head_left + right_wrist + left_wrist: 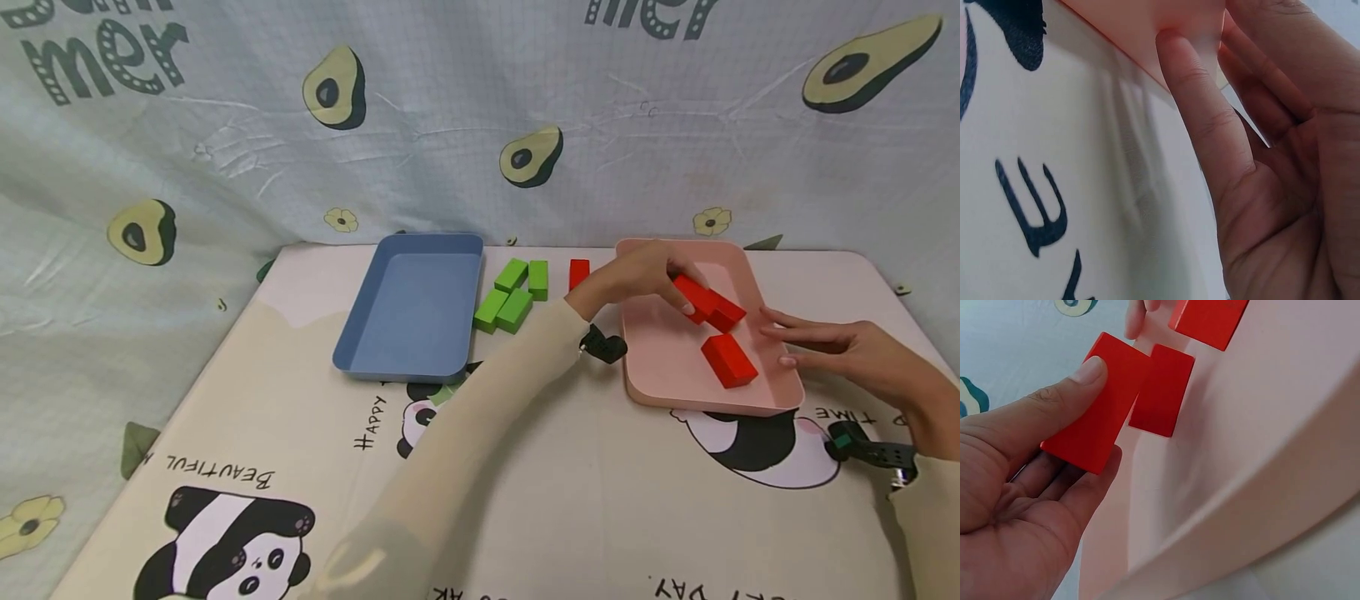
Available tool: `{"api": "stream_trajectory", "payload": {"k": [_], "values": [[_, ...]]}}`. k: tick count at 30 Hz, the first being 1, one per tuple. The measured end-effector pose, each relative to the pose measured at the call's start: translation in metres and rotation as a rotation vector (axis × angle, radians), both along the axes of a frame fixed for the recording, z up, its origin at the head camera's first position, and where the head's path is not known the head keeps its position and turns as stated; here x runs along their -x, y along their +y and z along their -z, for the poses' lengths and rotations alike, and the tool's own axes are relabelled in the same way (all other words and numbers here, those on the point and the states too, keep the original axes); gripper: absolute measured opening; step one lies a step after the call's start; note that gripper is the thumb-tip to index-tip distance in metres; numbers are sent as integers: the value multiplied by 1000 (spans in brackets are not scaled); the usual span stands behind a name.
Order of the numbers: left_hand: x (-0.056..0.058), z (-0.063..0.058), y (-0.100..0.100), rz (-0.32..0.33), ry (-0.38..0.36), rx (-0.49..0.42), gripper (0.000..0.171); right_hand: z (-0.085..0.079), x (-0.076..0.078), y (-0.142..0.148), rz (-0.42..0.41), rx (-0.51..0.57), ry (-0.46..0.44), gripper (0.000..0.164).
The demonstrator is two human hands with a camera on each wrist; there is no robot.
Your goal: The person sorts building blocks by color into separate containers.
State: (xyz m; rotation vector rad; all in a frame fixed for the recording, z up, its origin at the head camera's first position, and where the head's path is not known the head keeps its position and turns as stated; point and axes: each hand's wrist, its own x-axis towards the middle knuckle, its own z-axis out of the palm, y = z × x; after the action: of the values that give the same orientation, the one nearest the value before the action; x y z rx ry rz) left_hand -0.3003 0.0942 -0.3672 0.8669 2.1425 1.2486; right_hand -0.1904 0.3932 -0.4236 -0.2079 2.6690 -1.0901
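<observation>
My left hand [648,271] is over the pink tray [660,367], pinching a red block [1107,403] between thumb and fingers. In the head view the held block overlaps a second red block [726,313] inside the tray. A third red block [729,362] lies nearer the tray's front right corner. My right hand [855,350] is at the tray's right side with fingers extended; in the right wrist view a fingertip touches the outer wall of the tray [1122,31].
Another red block [579,273] lies on the table left of the pink tray, partly behind my left wrist. Several green blocks [514,310] lie beside a blue tray [420,308] further left. A patterned cloth [450,108] hangs behind the table.
</observation>
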Motion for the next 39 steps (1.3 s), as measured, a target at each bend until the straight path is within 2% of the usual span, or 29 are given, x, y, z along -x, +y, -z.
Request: {"api": "stream_trajectory", "payload": {"k": [11,26,33,39], "values": [[0,-1,5,-32,-60,19,33,-2,-1,-1,0,-1,-11,52],[5,0,6,-15,4,127,32,0,0,0,8,-4,-23,53],[4,-1,8,-28,-45,148,30,0,0,-2,9,-23,-5,53],[2,-3,10,7,-28,205,27,-1,-1,0,1,-46,1,52]]}}
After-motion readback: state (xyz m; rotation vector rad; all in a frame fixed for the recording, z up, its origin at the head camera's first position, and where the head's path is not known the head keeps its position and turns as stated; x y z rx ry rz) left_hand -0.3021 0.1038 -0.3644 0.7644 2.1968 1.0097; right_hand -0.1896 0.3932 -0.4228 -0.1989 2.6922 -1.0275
